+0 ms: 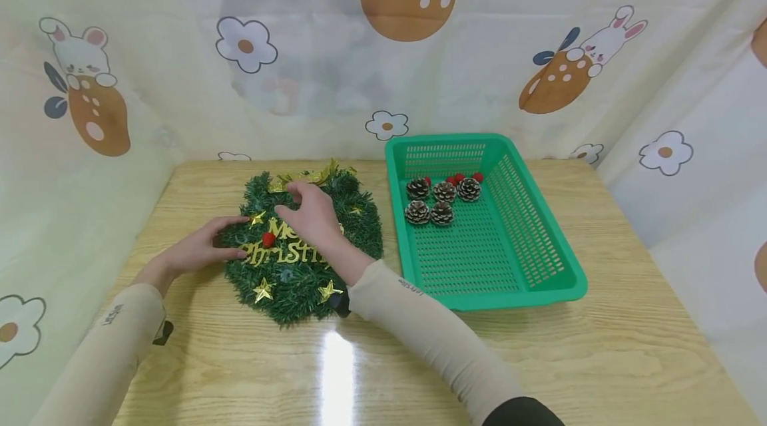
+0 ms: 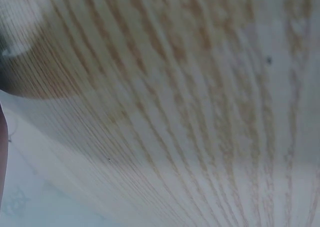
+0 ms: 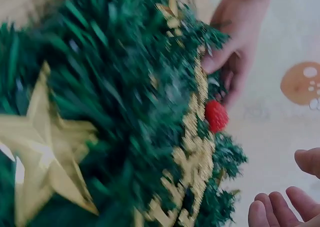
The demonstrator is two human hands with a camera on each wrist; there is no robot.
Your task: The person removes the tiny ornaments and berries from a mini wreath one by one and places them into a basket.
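A round green Christmas wreath [image 1: 353,246] lies on the table, bearing gold "Merry Christmas" lettering [image 1: 266,254], gold stars [image 1: 263,290] and a gold bow [image 1: 326,174]. One red berry [image 1: 268,239] sits by the lettering; it also shows in the right wrist view [image 3: 216,116]. My left hand [image 1: 200,247] grips the wreath's left edge, its thumb over the greenery in the right wrist view [image 3: 240,42]. Above the wreath hovers my right hand [image 1: 311,214], fingers loosely bent and apart from the thumb, nothing between them. The left wrist view holds mostly blurred wood grain.
To the wreath's right stands a green plastic basket [image 1: 548,239] with several pine cones [image 1: 442,213] and a few red berries [image 1: 477,177] toward its back left. Behind the wooden table [image 1: 623,333] hangs a printed curtain [image 1: 311,93].
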